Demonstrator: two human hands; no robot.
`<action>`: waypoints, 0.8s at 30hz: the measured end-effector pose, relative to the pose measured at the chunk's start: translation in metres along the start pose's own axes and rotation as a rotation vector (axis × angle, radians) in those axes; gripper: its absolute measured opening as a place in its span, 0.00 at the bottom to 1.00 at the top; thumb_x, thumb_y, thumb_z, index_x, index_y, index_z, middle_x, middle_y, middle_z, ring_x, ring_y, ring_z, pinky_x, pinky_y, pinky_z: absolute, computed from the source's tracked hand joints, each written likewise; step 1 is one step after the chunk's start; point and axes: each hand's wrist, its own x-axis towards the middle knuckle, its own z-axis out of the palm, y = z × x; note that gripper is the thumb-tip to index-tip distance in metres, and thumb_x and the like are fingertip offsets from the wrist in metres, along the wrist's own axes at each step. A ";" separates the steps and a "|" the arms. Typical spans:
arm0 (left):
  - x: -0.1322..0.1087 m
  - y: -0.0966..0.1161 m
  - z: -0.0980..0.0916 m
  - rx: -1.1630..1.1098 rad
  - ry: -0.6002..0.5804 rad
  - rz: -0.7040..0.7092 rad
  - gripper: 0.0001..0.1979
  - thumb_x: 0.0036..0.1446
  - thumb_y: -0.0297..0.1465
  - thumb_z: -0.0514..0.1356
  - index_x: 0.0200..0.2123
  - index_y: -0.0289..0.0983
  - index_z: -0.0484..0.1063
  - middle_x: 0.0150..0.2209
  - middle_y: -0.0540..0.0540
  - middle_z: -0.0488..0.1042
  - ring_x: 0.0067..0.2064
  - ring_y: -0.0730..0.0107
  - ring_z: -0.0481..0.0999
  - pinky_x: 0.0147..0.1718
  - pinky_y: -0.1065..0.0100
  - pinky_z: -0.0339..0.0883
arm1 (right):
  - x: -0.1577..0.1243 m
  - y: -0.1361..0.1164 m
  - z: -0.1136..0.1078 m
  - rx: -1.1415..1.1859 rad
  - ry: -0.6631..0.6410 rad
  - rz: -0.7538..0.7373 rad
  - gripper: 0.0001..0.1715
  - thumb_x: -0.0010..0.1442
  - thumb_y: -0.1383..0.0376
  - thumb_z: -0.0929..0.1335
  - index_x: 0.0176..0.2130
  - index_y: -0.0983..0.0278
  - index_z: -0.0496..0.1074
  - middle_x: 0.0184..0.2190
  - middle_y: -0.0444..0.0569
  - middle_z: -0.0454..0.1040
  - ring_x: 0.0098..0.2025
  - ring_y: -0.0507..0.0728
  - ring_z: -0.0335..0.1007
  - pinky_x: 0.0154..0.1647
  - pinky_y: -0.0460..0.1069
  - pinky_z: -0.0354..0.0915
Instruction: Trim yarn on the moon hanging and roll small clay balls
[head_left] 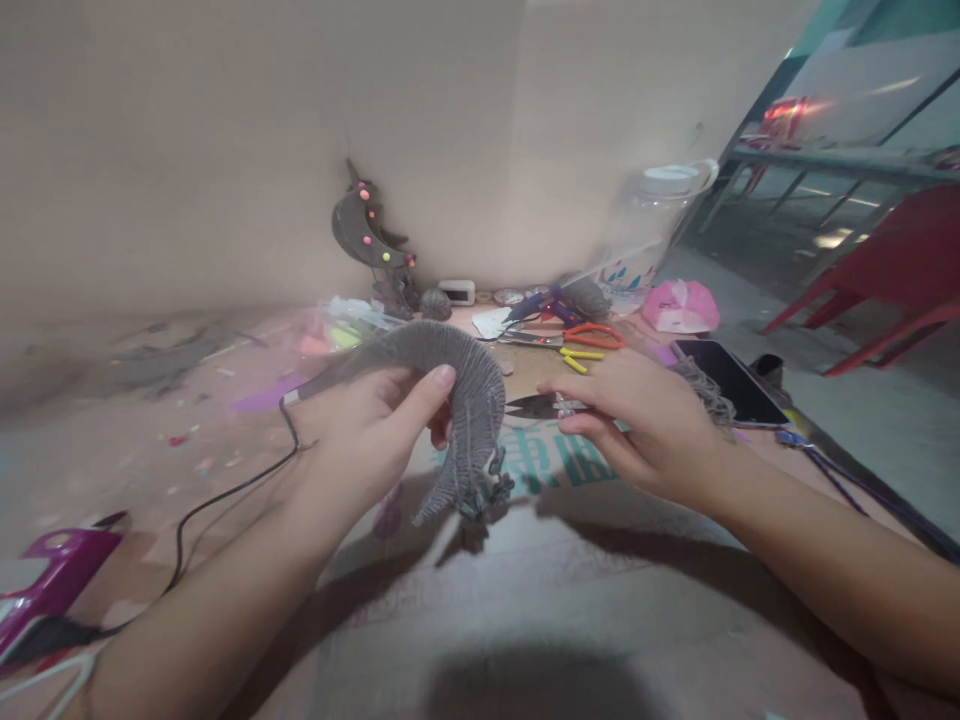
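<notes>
A crescent wrapped in grey yarn (476,400) is gripped in my left hand (375,420), the thumb pressed on its face and the fingers behind it. Loose yarn ends hang in a tangle at its lower right. My right hand (652,420) is closed around small thread snips (534,405), whose dark pointed blades face the crescent. The blade tips look close to its right edge; I cannot tell whether they touch. Propped against the wall is another grey crescent (352,225) dotted with coloured balls.
Behind my hands lie orange-handled scissors (592,336), a glue gun (551,303), yellow-handled pliers (577,358) and a grey yarn ball (435,304). A clear bottle (645,240) and pink bundle (681,306) stand at the back right. A phone (731,382) lies right; a black cord (225,492) runs left.
</notes>
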 end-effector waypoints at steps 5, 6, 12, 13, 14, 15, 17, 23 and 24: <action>0.000 0.001 0.002 0.047 0.020 0.003 0.19 0.62 0.43 0.58 0.23 0.37 0.72 0.22 0.49 0.74 0.26 0.68 0.73 0.30 0.68 0.66 | -0.001 -0.006 0.002 0.023 -0.007 -0.011 0.17 0.71 0.59 0.61 0.47 0.67 0.73 0.31 0.51 0.76 0.34 0.56 0.69 0.35 0.49 0.60; 0.001 0.000 0.002 0.043 0.020 0.002 0.19 0.61 0.43 0.58 0.23 0.37 0.72 0.21 0.49 0.74 0.26 0.68 0.73 0.29 0.68 0.67 | -0.001 -0.008 0.002 0.029 -0.013 -0.025 0.17 0.71 0.59 0.61 0.47 0.67 0.73 0.30 0.50 0.75 0.33 0.56 0.69 0.34 0.49 0.59; 0.000 0.003 0.005 0.020 0.012 0.011 0.17 0.61 0.42 0.58 0.24 0.38 0.72 0.21 0.50 0.74 0.25 0.69 0.73 0.28 0.70 0.67 | 0.002 -0.009 0.002 -0.036 0.001 -0.064 0.18 0.71 0.59 0.61 0.45 0.69 0.74 0.28 0.50 0.74 0.32 0.56 0.68 0.34 0.49 0.59; 0.000 0.004 0.006 0.029 0.007 0.010 0.18 0.62 0.41 0.58 0.24 0.38 0.72 0.21 0.50 0.74 0.25 0.69 0.73 0.28 0.70 0.67 | 0.003 -0.008 0.002 -0.059 0.002 -0.059 0.18 0.72 0.59 0.61 0.45 0.68 0.74 0.29 0.51 0.74 0.32 0.56 0.68 0.34 0.49 0.59; -0.001 0.005 0.006 0.037 0.002 0.011 0.18 0.62 0.42 0.58 0.24 0.38 0.71 0.21 0.50 0.74 0.25 0.70 0.73 0.28 0.70 0.67 | 0.003 -0.007 0.002 -0.081 0.004 -0.057 0.18 0.72 0.59 0.61 0.45 0.68 0.73 0.29 0.51 0.75 0.32 0.56 0.68 0.34 0.49 0.59; -0.002 0.005 0.006 0.045 -0.003 0.012 0.18 0.62 0.42 0.58 0.24 0.38 0.71 0.21 0.50 0.74 0.25 0.70 0.73 0.28 0.70 0.67 | 0.003 -0.006 0.001 -0.098 0.007 -0.060 0.17 0.72 0.59 0.60 0.45 0.67 0.73 0.29 0.50 0.75 0.32 0.56 0.68 0.34 0.49 0.59; -0.003 0.007 0.006 0.057 -0.011 0.015 0.18 0.62 0.42 0.58 0.24 0.38 0.71 0.22 0.50 0.74 0.25 0.70 0.73 0.28 0.70 0.67 | 0.003 -0.005 0.001 -0.108 0.012 -0.075 0.17 0.72 0.60 0.60 0.44 0.67 0.73 0.29 0.50 0.75 0.31 0.55 0.67 0.33 0.49 0.59; -0.003 0.006 0.006 0.078 -0.016 0.011 0.17 0.62 0.42 0.58 0.25 0.38 0.72 0.22 0.51 0.74 0.25 0.69 0.73 0.28 0.70 0.67 | 0.003 -0.006 0.004 -0.113 -0.007 -0.123 0.14 0.71 0.61 0.62 0.44 0.67 0.73 0.26 0.48 0.73 0.29 0.55 0.64 0.32 0.50 0.56; -0.003 0.007 0.006 0.081 -0.015 0.011 0.17 0.62 0.42 0.58 0.25 0.38 0.72 0.22 0.50 0.74 0.25 0.69 0.73 0.28 0.69 0.67 | 0.003 -0.006 0.005 -0.118 -0.007 -0.126 0.14 0.71 0.61 0.62 0.44 0.67 0.73 0.26 0.47 0.72 0.29 0.55 0.64 0.32 0.50 0.56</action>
